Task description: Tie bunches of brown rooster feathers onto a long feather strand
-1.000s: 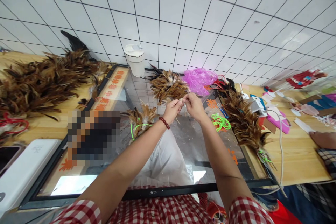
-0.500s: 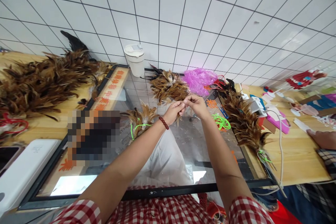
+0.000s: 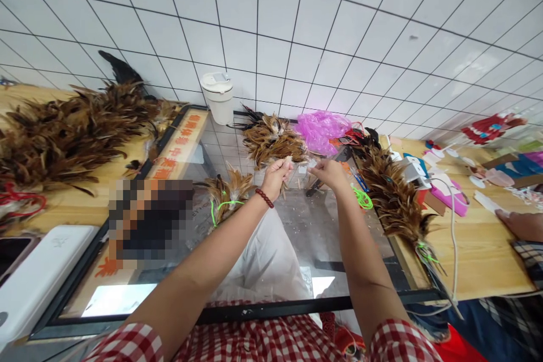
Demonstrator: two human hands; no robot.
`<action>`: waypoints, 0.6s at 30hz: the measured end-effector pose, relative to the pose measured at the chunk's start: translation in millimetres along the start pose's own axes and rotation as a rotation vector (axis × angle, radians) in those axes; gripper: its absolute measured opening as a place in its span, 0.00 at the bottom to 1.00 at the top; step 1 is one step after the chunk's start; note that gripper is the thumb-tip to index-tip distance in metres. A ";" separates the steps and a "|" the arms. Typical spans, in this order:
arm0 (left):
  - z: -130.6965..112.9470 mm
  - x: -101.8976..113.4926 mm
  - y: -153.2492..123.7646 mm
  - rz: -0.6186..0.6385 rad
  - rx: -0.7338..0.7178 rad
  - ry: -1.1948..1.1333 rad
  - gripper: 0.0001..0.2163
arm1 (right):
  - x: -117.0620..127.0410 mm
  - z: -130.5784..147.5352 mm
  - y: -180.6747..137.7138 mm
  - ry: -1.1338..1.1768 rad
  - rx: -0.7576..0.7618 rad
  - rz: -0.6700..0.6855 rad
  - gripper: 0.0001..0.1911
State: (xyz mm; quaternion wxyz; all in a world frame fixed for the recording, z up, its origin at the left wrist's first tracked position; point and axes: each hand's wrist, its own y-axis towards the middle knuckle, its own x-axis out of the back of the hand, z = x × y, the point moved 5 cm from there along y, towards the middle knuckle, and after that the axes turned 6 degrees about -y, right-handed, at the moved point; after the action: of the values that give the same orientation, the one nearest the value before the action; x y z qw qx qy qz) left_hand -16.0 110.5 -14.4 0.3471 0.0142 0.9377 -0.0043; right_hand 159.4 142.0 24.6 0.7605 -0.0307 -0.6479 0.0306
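My left hand [image 3: 276,176] is closed around a small bunch of brown feathers [image 3: 285,184], held above the glass table top [image 3: 305,232]. A red bead bracelet [image 3: 265,198] sits on that wrist. My right hand [image 3: 328,173] is a little to the right of it, fingers pinched together on something too small to make out. Just behind both hands lies a loose heap of brown feathers [image 3: 271,140]. A tied feather bundle with a green cord [image 3: 224,192] lies to the left of my left hand.
A big pile of brown feathers [image 3: 72,130] covers the wooden table at left. A white cup [image 3: 218,96] stands by the tiled wall, a pink plastic bag [image 3: 322,130] beside it. A feather strip [image 3: 394,192] and green cords [image 3: 360,197] lie right. Another person's hand [image 3: 520,223] rests far right.
My hands were pinched together over the glass; now they have drawn apart, the right one moving right and slightly away, the left keeping the feathers.
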 end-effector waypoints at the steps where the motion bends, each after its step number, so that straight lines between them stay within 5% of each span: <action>1: 0.1 0.5 0.1 -0.003 -0.004 0.000 0.17 | -5.4 2.1 1.3 -0.007 -0.002 0.013 0.14; 5: -0.6 3.3 0.0 -0.038 -0.023 0.008 0.17 | -13.9 17.5 1.6 0.146 0.092 0.052 0.10; 11: -2.4 3.1 0.2 -0.081 -0.077 0.056 0.17 | 8.7 57.1 -15.8 0.863 0.436 -0.043 0.15; 18: 2.1 4.4 1.9 -0.090 -0.100 0.028 0.17 | 1.5 73.0 -24.2 0.531 0.363 -0.183 0.11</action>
State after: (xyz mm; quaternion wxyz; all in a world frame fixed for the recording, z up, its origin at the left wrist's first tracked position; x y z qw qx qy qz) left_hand -17.9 112.5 -18.9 0.3337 -0.0453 0.9412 0.0274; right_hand 87.8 118.6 39.8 0.8954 0.1568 -0.4111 0.0683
